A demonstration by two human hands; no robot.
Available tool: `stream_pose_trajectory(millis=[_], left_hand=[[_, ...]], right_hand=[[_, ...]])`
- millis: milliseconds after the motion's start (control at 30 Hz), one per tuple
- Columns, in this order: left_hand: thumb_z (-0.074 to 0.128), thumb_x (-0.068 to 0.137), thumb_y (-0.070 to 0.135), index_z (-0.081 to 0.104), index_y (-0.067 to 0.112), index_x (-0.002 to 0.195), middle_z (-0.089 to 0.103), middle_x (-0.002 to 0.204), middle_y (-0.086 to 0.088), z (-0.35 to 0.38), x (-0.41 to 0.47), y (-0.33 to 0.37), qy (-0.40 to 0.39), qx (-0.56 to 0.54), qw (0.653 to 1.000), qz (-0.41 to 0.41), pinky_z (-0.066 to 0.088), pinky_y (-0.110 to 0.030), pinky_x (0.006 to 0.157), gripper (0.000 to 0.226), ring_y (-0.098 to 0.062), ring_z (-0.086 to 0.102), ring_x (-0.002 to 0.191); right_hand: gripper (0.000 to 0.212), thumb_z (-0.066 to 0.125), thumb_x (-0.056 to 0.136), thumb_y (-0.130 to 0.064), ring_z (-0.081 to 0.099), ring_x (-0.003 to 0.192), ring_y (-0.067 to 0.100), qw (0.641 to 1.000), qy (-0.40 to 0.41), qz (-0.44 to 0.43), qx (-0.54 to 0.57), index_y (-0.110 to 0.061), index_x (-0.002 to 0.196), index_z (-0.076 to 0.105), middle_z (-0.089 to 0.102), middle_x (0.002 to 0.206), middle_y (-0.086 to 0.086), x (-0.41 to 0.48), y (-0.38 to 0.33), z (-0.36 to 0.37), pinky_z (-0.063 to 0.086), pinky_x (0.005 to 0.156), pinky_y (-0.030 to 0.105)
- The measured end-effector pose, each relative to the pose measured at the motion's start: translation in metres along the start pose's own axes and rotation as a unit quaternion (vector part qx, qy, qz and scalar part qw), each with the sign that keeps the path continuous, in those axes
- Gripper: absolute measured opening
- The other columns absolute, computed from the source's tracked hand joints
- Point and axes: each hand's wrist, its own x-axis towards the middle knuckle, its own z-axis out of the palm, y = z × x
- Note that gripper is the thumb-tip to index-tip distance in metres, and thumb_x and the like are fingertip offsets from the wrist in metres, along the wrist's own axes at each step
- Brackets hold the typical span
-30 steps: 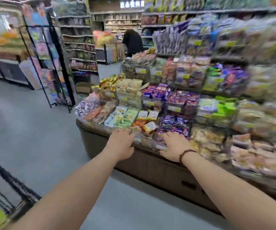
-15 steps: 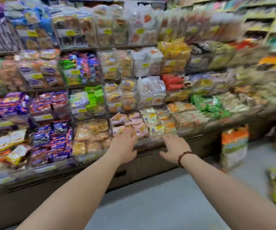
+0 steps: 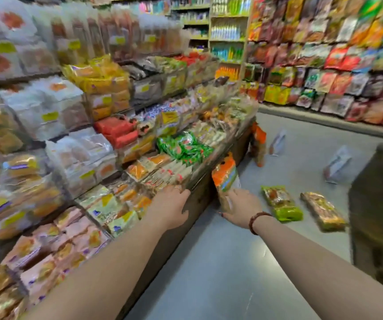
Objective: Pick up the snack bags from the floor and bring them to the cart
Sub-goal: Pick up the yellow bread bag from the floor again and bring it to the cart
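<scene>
Left hand [image 3: 169,209] and right hand [image 3: 241,210] held out, fingers released; snack bags [image 3: 280,203] lie on floor [image 3: 220,273] ahead.

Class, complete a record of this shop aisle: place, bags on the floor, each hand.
Place: shop aisle, grey floor, snack display at left
Flat on floor: green bag; brown bag
By display base: near orange bag; far orange bag
Upright on floor: near pale bag; far pale bag
Left hand: open, empty
Right hand: open, beside near orange bag
</scene>
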Motion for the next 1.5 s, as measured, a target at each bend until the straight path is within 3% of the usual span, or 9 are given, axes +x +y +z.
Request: stream_pose_trajectory(millis=[233, 567, 1200, 1500], left_hand=[[0.054, 0.087, 0.040, 0.045, 0.020, 0.135, 0.052, 0.127, -0.005, 0.009, 0.108, 0.015, 0.004, -0.032, 0.995, 0.094, 0.045, -0.037, 0.087, 0.052, -0.027, 0.048, 0.119], [0.055, 0.088, 0.040, 0.044, 0.016, 0.135, 0.051, 0.128, -0.008, 0.028, 0.266, 0.111, -0.030, -0.020, 0.978, 0.207, 0.042, -0.038, 0.092, 0.053, -0.029, 0.045, 0.123], [0.054, 0.089, 0.041, 0.046, 0.019, 0.131, 0.051, 0.130, -0.005, 0.053, 0.604, 0.297, -0.053, -0.013, 0.951, 0.304, 0.041, -0.037, 0.094, 0.048, -0.026, 0.046, 0.123], [0.055, 0.090, 0.045, 0.044, 0.018, 0.134, 0.049, 0.133, -0.005, 0.059, 0.771, 0.349, -0.067, -0.001, 0.947, 0.314, 0.044, -0.039, 0.094, 0.053, -0.025, 0.047, 0.123]], right_hand=[[0.060, 0.058, 0.085, -0.052, 0.045, 0.125, 0.025, 0.993, 0.004, 0.111, 0.029, -0.021, 0.135, 0.043, 0.050, 0.134, 0.004, 0.027, 0.058, -0.001, 0.040, 0.100, 0.036], [0.061, 0.059, 0.083, -0.052, 0.047, 0.124, 0.025, 0.970, 0.001, 0.238, 0.038, -0.023, 0.134, 0.044, 0.049, 0.137, 0.003, 0.071, 0.206, 0.014, 0.041, 0.099, 0.037], [0.064, 0.059, 0.085, -0.052, 0.045, 0.127, 0.023, 0.946, -0.001, 0.314, 0.083, -0.023, 0.139, 0.041, 0.048, 0.139, 0.001, 0.235, 0.511, 0.009, 0.040, 0.104, 0.036], [0.055, 0.056, 0.084, -0.050, 0.047, 0.119, 0.025, 0.937, -0.015, 0.335, 0.094, -0.023, 0.131, 0.045, 0.053, 0.127, 0.004, 0.331, 0.643, -0.002, 0.042, 0.098, 0.037]])
